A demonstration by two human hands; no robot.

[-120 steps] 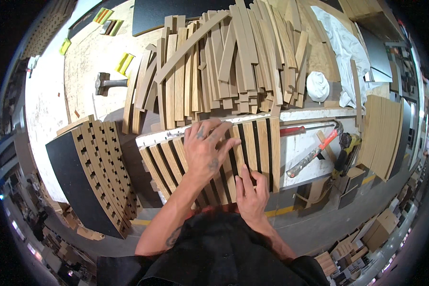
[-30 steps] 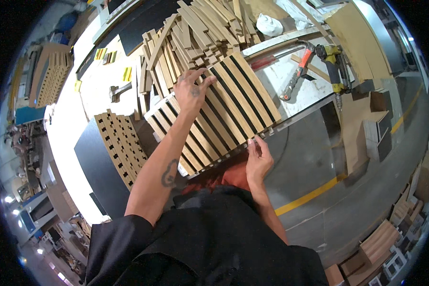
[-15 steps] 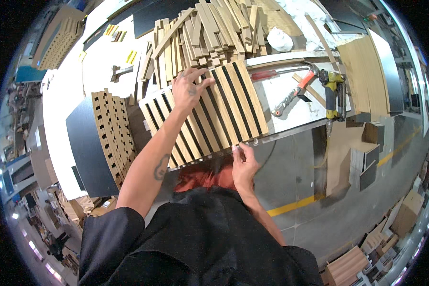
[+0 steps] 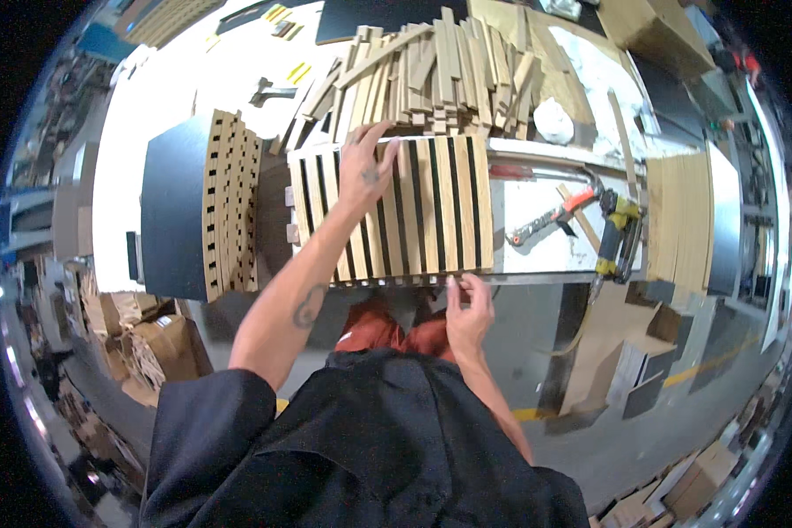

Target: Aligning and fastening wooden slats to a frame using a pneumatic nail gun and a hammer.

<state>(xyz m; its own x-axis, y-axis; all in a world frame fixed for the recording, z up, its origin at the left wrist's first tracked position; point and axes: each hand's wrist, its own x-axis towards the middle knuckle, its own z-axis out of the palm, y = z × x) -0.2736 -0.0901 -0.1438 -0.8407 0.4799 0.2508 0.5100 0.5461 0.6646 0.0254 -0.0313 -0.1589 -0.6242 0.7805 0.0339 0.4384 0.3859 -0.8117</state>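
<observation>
The striped wooden panel (image 4: pixel 415 211) lies at the worker's twelve o'clock. Its eleven has the left hand (image 4: pixel 363 174) over it, spread wide; the right hand (image 4: pixel 469 319), fingers narrow, is at its five-o'clock edge, whether gripping I can't tell.

The left hand (image 4: pixel 366 172) and its forearm hide some of the slatted panel (image 4: pixel 430 211), the right hand's (image 4: pixel 469 312) contact at its five o'clock is too small to tell, the view's edge crops the black board (image 4: pixel 370 19) at twelve and shirt (image 4: pixel 370 440) at six, and the clutter (image 4: pixel 84 422) near eight blurs.
</observation>
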